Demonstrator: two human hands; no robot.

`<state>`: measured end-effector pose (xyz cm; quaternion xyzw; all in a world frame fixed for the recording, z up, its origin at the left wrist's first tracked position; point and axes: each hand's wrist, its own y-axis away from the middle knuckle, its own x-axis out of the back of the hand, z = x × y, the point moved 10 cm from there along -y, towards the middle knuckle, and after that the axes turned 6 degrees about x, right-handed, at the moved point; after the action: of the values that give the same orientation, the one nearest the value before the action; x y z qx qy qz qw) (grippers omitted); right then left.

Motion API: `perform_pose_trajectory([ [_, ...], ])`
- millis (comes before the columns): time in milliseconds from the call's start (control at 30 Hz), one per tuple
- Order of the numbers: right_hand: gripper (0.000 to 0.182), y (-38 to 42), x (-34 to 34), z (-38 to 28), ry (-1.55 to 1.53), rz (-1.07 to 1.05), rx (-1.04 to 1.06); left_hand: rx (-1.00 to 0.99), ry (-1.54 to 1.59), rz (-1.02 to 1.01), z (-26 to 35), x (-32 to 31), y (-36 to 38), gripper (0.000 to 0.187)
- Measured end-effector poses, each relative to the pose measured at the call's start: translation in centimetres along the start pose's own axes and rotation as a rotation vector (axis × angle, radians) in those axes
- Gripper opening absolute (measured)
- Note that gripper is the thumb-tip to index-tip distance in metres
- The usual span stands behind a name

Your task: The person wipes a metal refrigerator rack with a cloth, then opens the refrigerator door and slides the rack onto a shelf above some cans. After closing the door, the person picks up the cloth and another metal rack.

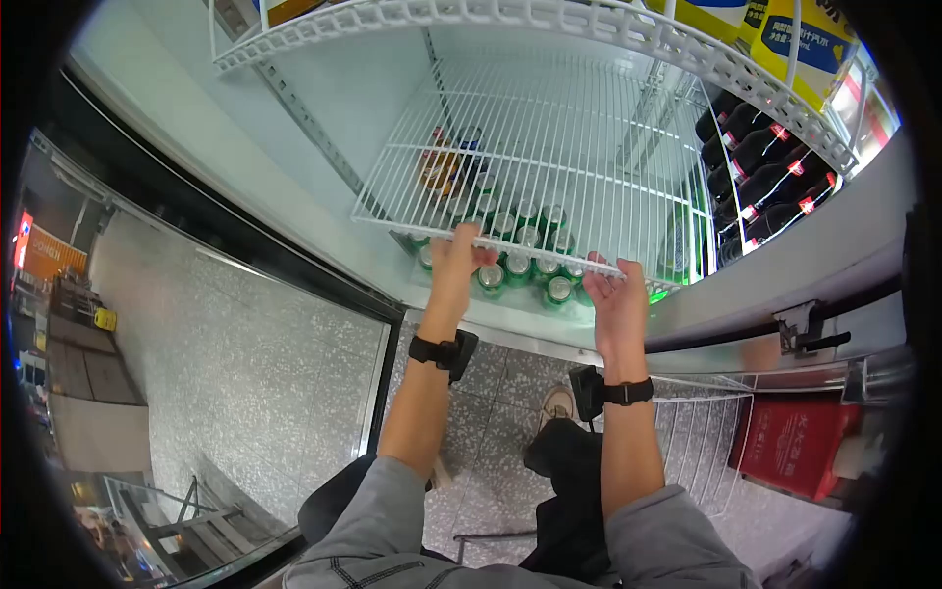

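Observation:
A white wire shelf (574, 142) spans the inside of an open fridge. My left hand (454, 263) grips its front edge toward the left, with the fingers partly hidden behind the wire. Near the right front corner, my right hand (618, 299) is closed round the same edge, fingers curled under it. Below the shelf stand several green drink cans (558, 289), seen partly through the wires. Some brown-and-orange bottles or cans (440, 172) are farther back on the left, too obscured to tell which.
Dark bottles with red caps (770, 182) lie to the right of the shelf. Yellow-and-blue packs (800, 44) rest on an upper rack (471, 15). A glass door (378, 393) stands at the left; a red box (790, 447) and wire rack (697, 432) are at the lower right.

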<state>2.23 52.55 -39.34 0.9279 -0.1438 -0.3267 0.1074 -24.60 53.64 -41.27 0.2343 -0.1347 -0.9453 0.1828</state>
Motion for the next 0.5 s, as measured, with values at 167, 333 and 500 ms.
perform_pose_trajectory([
  [167,0.028,0.0,0.3,1.1,-0.022,0.039,-0.059,0.039,-0.051,0.029,0.1,0.4,0.3,0.040],
  [333,0.026,-0.1,0.7,1.0,-0.023,0.045,-0.057,0.015,-0.004,0.028,0.2,-0.1,0.8,0.039],
  [500,0.024,-0.1,0.4,0.5,-0.003,0.032,-0.016,0.012,0.012,-0.029,0.3,-0.3,0.5,0.033],
])
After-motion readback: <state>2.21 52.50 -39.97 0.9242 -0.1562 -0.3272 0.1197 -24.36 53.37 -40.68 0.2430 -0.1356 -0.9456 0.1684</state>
